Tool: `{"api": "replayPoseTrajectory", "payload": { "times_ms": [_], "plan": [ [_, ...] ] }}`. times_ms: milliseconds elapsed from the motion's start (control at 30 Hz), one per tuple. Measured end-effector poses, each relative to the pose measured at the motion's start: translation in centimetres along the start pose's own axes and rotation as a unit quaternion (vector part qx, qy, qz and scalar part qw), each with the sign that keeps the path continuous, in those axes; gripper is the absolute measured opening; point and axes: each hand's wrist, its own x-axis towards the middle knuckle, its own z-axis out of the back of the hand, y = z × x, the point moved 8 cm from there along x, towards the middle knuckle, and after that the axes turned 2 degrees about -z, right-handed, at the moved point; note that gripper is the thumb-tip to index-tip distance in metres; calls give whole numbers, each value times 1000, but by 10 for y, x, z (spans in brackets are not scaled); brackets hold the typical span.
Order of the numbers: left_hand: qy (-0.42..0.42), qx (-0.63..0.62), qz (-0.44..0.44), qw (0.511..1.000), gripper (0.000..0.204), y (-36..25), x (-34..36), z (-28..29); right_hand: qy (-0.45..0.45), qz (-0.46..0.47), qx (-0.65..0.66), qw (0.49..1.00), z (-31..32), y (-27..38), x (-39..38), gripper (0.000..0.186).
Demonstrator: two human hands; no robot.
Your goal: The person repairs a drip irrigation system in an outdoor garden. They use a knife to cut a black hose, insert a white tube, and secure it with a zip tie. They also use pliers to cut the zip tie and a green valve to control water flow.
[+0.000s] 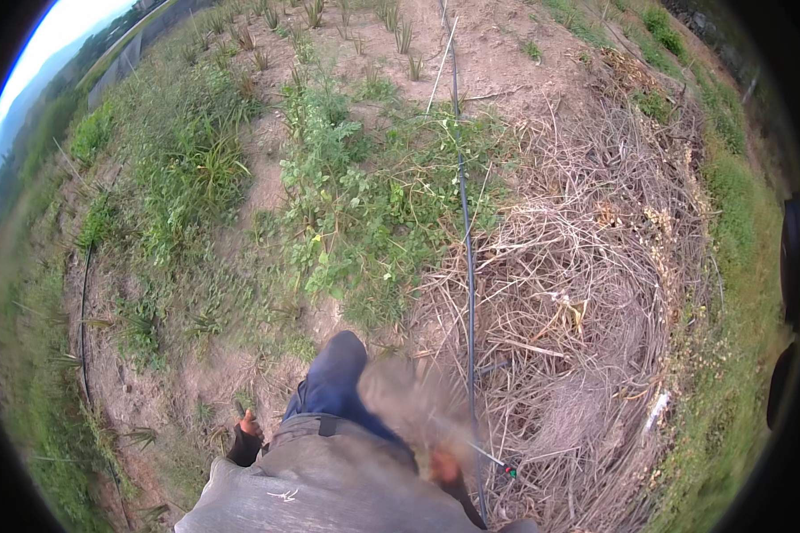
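Note:
My left hand is low at my left side, beside my hip. Its fingers look closed round a small dark greenish piece that I cannot make out. On the other side, my right hand is smeared by motion, so its grip is unclear. A thin rod runs close by it and ends in a small tip coloured red and green. One leg in blue trousers reaches forward, and a brownish blur lies to its right.
A black hose runs lengthwise over the ground, with another dark hose at the left. Dry stalks form a wide heap at the right. Leafy green weeds grow ahead, and small spiky plants stand in the soil farther off.

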Motion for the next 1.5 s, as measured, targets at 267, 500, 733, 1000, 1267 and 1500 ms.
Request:
{"api": "replayPoseTrajectory", "payload": {
  "times_ms": [267,500,733,1000,1267,1500],
  "plan": [
    [7,14,42,999,44,-60,89,-77,-75,-245,213,943,3,8,163,14],
    [50,15,-2,999,38,-239,192,-252,-145,-257,233,927,28,50,340,23],
    [98,-3,-5,995,35,-452,231,-364,-135,-409,25,902,-7,188,448,18],
    [103,36,-58,992,33,-575,277,-505,-144,-317,427,835,-8,250,517,12],
    [115,2,-83,990,33,-637,312,-597,-112,-272,382,876,49,286,702,22],
    [67,-28,-107,992,32,-719,299,-647,-7,-230,413,881,109,369,885,99]
  ]
}}
